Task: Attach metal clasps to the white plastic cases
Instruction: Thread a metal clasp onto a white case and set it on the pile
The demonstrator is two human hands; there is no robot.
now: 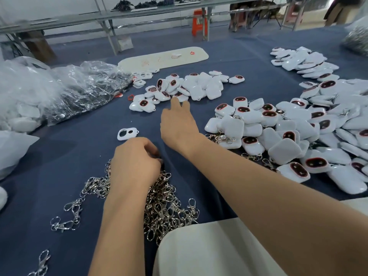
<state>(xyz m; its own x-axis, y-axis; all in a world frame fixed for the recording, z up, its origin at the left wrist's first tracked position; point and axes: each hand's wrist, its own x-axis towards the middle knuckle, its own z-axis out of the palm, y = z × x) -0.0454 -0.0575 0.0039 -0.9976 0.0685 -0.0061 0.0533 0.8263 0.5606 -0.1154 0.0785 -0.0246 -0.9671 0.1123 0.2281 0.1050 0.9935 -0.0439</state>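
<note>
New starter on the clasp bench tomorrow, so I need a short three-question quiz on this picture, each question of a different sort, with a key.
1. True or false: the left hand is curled over the pile of metal clasps.
2. Where does the right hand reach? A) toward the small heap of cases at the table's middle; B) into the clear plastic bag; C) to the orange stool.
3. Fill in: a lone white frame with two cut-outs lies on the ____ tablecloth.

Key: 1 true; 2 A; 3 blue. Whether the left hand already holds a clasp cannot be seen.
</note>
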